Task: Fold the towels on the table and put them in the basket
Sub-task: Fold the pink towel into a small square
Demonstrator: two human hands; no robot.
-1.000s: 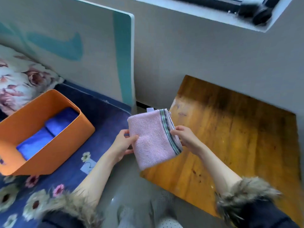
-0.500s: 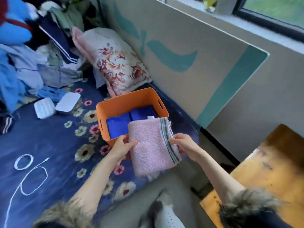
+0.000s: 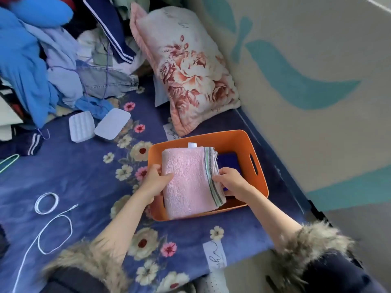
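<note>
Both hands, left hand (image 3: 155, 181) and right hand (image 3: 230, 180), pinch the folded pink terry towel (image 3: 188, 182) by its sides, over the orange plastic basket (image 3: 251, 144); dark blue folded towels (image 3: 229, 160) already lie inside. Only setting it down seems left.

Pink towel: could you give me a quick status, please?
Left hand and right hand grip the folded pink towel. Towel over orange basket. Blue towel already inside.

Floral pillow (image 3: 186, 68), clothes heap (image 3: 53, 60), white cable (image 3: 48, 225) on blue bedspread (image 3: 80, 178)
</note>
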